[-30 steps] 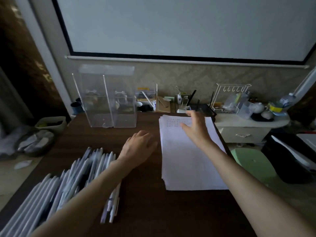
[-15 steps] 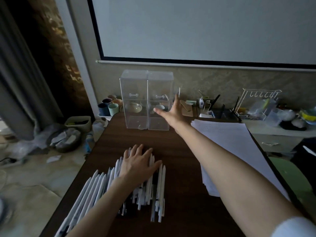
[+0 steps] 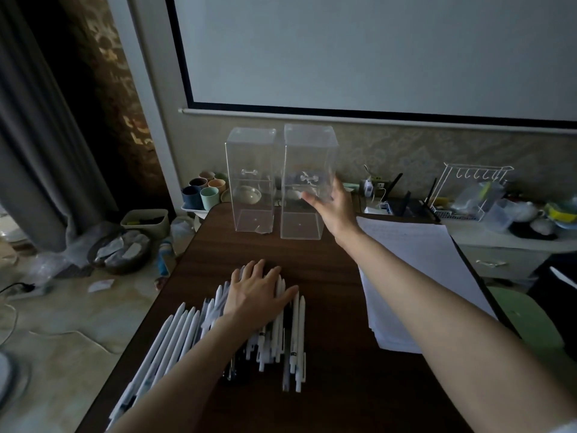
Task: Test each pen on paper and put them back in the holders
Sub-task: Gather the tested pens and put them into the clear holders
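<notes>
As the right arm reaches: it stretches far across the dark wooden table [image 3: 331, 385], and the right hand [image 3: 335, 210] clasps the right tall clear plastic pen holder [image 3: 307, 151], thumb on the front, fingers round its right side.
Left hand: the left hand [image 3: 257, 292] lies flat, fingers straight, gripping nothing, on the heap of white pens [image 3: 295, 335] at the near left.
Hard to see: the right fingers blur behind the plastic; the left forearm covers part of the pen rows, which run out of frame.
Holders: the left tall clear plastic pen holder [image 3: 251, 151] stands just beside the right one at the far edge; a pale bowl shows through it, inside or behind cannot be told.
Paper: a stack of white sheets [image 3: 415, 276] lies at the right.
Cups: coloured cups [image 3: 207, 190] cluster far left, contents unseen.
</notes>
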Motion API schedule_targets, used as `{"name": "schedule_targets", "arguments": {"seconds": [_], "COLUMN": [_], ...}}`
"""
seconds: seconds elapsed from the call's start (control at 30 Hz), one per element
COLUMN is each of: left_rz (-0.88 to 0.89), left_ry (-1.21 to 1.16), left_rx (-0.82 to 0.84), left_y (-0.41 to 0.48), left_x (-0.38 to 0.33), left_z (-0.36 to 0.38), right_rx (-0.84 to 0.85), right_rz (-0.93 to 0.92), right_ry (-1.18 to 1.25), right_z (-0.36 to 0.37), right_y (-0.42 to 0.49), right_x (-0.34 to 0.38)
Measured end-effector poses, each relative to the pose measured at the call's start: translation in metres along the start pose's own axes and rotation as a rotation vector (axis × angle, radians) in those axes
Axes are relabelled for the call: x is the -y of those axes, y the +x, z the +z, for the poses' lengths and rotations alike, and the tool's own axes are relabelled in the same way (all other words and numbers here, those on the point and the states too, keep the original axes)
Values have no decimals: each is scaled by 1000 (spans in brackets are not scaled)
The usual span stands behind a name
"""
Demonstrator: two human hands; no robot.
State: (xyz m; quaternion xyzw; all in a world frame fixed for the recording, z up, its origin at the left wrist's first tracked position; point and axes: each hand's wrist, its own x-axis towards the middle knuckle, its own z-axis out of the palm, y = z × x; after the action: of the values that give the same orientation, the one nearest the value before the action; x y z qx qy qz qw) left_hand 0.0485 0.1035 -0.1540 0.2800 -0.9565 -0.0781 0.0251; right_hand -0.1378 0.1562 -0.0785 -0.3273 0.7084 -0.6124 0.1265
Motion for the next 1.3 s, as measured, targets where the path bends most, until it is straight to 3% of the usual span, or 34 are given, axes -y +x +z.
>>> {"name": "schedule_targets", "arguments": {"seconds": [0.13,0.23,0.33,0.5,0.83,1.1,1.3], "left_rz": [-17,16,108,276,342,325,309], "left_ry": [-93,-316,-671,-822,-937,-963,-955], "left_rx": [-74,-150,-123,-131,-44,9,27], "left_y": [-5,-13,-26,-30,-40,-39,-36], "left_x": [-2,-16,-54,-128,-170,-167,-169], "left_z": [-10,-26,-43,-36,2,4,5], "right_rx": [49,48,56,-2,-98,-302,-317], "right_rz": [-59,-85,-113,-87,-15,-277,-305], "right_ry": [74,61,26,-46,-54,-179,-144], "right_z": [-42,-74,-96,-129,-156,-150,-160], "right_y": [-48,-87,-122,-170,-215,-215,-154], "right_x": [33,45,41,20,-12,16,65]}}
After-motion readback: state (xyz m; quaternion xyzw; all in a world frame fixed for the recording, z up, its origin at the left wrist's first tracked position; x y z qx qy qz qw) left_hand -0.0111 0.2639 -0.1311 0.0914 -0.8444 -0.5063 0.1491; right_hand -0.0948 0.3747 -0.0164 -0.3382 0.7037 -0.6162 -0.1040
